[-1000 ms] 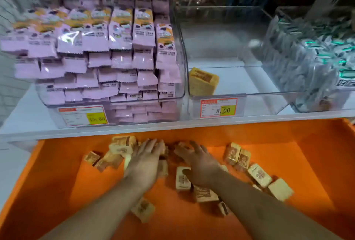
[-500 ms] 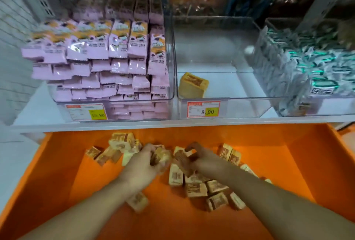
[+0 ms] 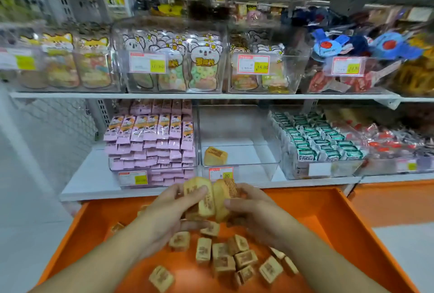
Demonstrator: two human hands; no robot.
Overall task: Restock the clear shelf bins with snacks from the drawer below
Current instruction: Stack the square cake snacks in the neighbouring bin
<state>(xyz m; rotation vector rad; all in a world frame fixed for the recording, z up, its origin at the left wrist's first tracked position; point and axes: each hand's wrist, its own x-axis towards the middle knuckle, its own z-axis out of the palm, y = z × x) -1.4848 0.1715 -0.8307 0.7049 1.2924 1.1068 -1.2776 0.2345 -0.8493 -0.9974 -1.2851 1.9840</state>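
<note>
My left hand [image 3: 171, 208] and my right hand [image 3: 253, 208] are raised side by side above the orange drawer [image 3: 328, 217], each shut on yellow-brown wrapped snack packets [image 3: 206, 198]. The held packets sit just below the front of the clear middle bin [image 3: 258, 152]. That bin holds one yellow packet [image 3: 215, 156] at its front left. Several more yellow packets [image 3: 225, 260] lie loose on the drawer floor below my hands.
A clear bin of pink packets [image 3: 152, 142] stands left of the middle bin. A bin of green-and-white packets [image 3: 321, 144] stands right of it. The shelf above [image 3: 187, 95] carries clear bins of candy bags. Price tags [image 3: 220, 173] hang on the bin fronts.
Both hands closed on yellow packets on the drawer floor and lifted them up toward the middle bin. The view tilted upward, showing the upper shelf.
</note>
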